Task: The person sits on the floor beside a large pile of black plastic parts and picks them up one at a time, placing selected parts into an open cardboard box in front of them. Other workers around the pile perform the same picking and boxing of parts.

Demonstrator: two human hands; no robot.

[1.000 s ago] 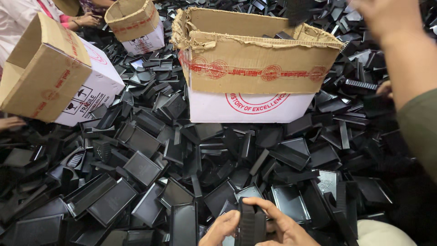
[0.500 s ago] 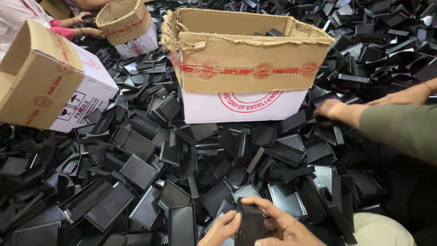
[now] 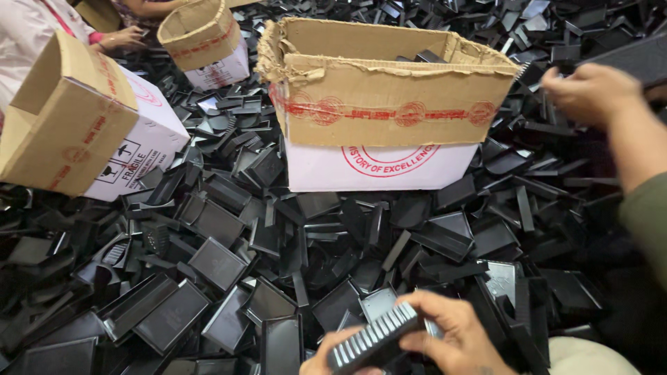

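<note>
Both of my hands are at the bottom edge, holding a stack of black plastic parts (image 3: 375, 340) that shows a row of ribbed edges and lies tilted, its left end lower. My left hand (image 3: 325, 360) grips the lower left end and only its fingers show. My right hand (image 3: 455, 332) wraps over the upper right end. Under them spreads a deep pile of loose black plastic trays and covers (image 3: 215, 264). A large open cardboard box (image 3: 389, 104) with a torn rim stands just beyond, with a few black parts inside.
A tilted cardboard box (image 3: 76, 125) sits at the left and a smaller one (image 3: 201, 42) behind it. A co-worker's hand (image 3: 590, 90) with a green sleeve (image 3: 646, 215) reaches in from the right, holding a black part. Another person's hand (image 3: 121, 38) is at the top left.
The stack in my hands has turned from upright to lying tilted sideways. The co-worker's hand on the right has lifted off the pile and risen toward the box's right corner.
</note>
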